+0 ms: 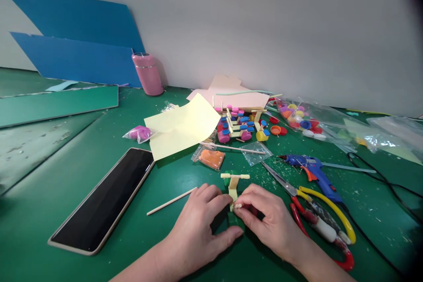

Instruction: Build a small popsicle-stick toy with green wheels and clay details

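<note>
Taking the orange packet (211, 159) as landmark, the small yellow model (233, 193) stands on the tabletop (132, 233) just nearer the wearer and slightly right. Bare green surface shows nearer and left of the packet, as far as the phone (105, 202), crossed by a wooden stick (172, 201); scissors (280, 179) bound the right. The left hand (201, 224) has thumb and forefinger apart, forefinger at the model's edge; the right hand's (267, 220) fingers pinch a small pale piece (237, 205) against it.

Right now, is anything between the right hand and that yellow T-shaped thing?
Nothing visible except the small pale piece the right hand pinches; the left hand is on the other side of the yellow T-shaped thing.
</note>
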